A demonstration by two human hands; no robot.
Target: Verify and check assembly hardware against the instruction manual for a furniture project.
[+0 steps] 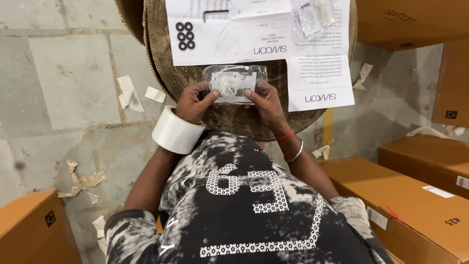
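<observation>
Clear plastic hardware bag (235,82), crinkled and glossy, pinched at its lower edge between left hand (195,102) and right hand (266,103), thumbs on top, held just above round corrugated cardboard disc (234,120) with ribbed rim. Roll of clear packing tape (177,129) worn as a bracelet around left wrist, close against the shirt. Red thread and metal bangle (296,152) on right wrist. Beyond the bag, flat on the disc: white printed instruction sheet (229,34) bearing six black ring washers (185,35) in paired rows and a black hex key (215,13); second small clear bag (315,17) at upper right; smaller white leaflet (320,80) overhanging the disc edge, just beside right hand. Brown cardboard cartons (415,195) crowding the right side and lower left corner. Grey stone-slab floor (63,73) open to the left, littered with torn tape scraps (129,93) and crumpled film (83,182).
</observation>
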